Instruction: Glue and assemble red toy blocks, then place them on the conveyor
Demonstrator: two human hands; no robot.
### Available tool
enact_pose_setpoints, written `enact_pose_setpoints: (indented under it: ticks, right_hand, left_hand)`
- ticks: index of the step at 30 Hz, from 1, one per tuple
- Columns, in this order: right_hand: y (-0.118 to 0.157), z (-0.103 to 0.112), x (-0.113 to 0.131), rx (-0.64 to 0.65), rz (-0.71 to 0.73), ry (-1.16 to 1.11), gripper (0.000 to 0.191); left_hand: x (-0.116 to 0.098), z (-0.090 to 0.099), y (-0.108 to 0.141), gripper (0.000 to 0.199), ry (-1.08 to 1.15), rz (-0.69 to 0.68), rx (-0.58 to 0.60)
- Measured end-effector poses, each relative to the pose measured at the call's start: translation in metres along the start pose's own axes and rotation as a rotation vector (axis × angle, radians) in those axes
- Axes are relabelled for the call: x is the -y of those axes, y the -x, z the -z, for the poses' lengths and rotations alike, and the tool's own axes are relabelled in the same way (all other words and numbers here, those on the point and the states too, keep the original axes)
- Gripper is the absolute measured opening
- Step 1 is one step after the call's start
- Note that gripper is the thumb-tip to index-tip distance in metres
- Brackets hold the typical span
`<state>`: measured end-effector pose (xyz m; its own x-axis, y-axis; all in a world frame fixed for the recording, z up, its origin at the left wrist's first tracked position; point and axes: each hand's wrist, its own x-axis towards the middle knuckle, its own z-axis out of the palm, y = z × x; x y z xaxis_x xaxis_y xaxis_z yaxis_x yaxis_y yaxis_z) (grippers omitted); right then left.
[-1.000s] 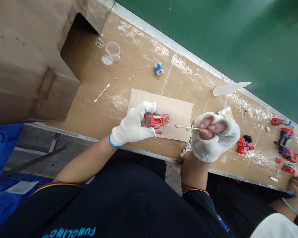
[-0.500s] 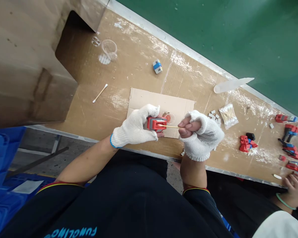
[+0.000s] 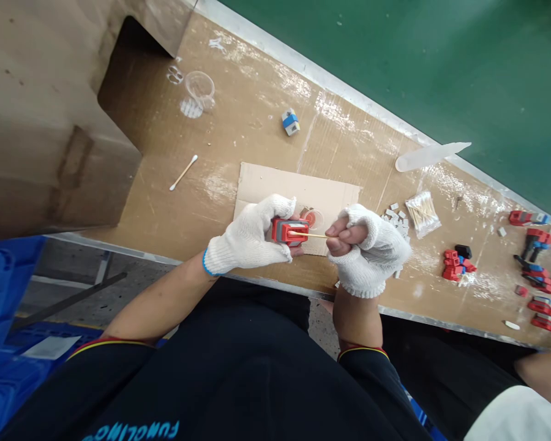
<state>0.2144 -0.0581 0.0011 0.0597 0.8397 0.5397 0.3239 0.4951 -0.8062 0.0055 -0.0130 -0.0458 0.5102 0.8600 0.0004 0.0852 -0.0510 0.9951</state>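
Note:
My left hand (image 3: 257,236), in a white glove, grips a red and grey plastic part (image 3: 282,231) between thumb and fingers. In my right hand (image 3: 365,245), gloved with bare fingertips, a cotton swab (image 3: 316,235) is pinched, its far tip inside the recess of the red part. Under the hands lies a cardboard sheet (image 3: 275,181). On it, just beyond the part, is a small clear round dish (image 3: 313,219) with something red in or under it.
A blue and white block (image 3: 291,122), a loose swab (image 3: 183,173) and a clear cup (image 3: 200,89) lie beyond. To the right are small grey pieces (image 3: 395,215), a swab bag (image 3: 423,214), a translucent tube (image 3: 429,157) and red parts (image 3: 452,265). Another person's arm (image 3: 544,373) shows lower right.
My right hand has shifted slightly left, with the swab tip further left in the recess. The other person's hand has drawn away from the red parts at the far right.

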Motion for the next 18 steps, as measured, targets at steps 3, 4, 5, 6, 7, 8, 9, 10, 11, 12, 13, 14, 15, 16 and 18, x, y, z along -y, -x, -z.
enact_pose_setpoints:
  ticks: [3,4,5,6,7,8,9,10,11,12,13,14,15,16,18]
  right_hand:
    - [-0.002,0.0,0.0,-0.007,0.02,0.014,0.034]
    - [0.0,0.001,-0.001,-0.008,0.014,0.024,0.033]
    - [0.001,0.002,-0.001,-0.005,0.006,0.033,0.031]
    - [0.004,0.004,-0.002,0.003,-0.003,0.041,0.029]
    - [0.006,0.006,-0.003,0.014,-0.013,0.044,0.027]
    - [0.008,0.008,-0.003,0.026,-0.019,0.043,0.025]
    - [0.009,0.008,-0.004,0.032,-0.02,0.039,0.025]
    - [0.009,0.009,-0.004,0.031,-0.017,0.036,0.025]
    - [0.009,0.008,-0.004,0.019,-0.013,0.039,0.026]
    - [0.008,0.008,-0.004,0.002,-0.008,0.049,0.028]
    - [0.008,0.007,-0.004,-0.013,-0.005,0.065,0.029]
    - [0.006,0.005,-0.003,-0.025,-0.003,0.084,0.031]
    - [0.005,0.004,-0.003,-0.033,-0.001,0.1,0.032]
    - [0.005,0.004,-0.002,-0.035,0.004,0.111,0.033]
    - [0.003,0.003,-0.002,-0.031,0.019,0.122,0.032]
  left_hand:
    - [0.001,0.0,0.0,0.048,0.009,0.002,0.008]
    - [0.0,-0.001,0.001,0.047,0.013,-0.001,0.01]
    - [0.0,-0.001,0.001,0.047,0.015,-0.006,0.011]
    - [0.0,-0.001,0.001,0.047,0.016,-0.014,0.008]
    - [0.0,-0.001,0.001,0.046,0.018,-0.021,0.005]
    - [0.0,-0.001,0.001,0.046,0.022,-0.027,0.005]
    - [0.0,-0.001,0.001,0.045,0.029,-0.028,0.007]
    - [0.0,-0.001,0.001,0.045,0.037,-0.025,0.015]
    - [0.0,-0.001,0.0,0.045,0.044,-0.017,0.025]
    - [0.0,-0.001,0.0,0.044,0.045,-0.009,0.034]
    - [0.0,0.0,0.0,0.044,0.041,-0.004,0.041]
    - [0.001,0.0,0.0,0.044,0.035,-0.004,0.044]
    - [0.001,-0.001,0.0,0.044,0.03,-0.01,0.043]
    - [0.001,-0.001,-0.001,0.044,0.027,-0.021,0.041]
    - [0.002,-0.001,-0.001,0.044,0.02,-0.032,0.046]
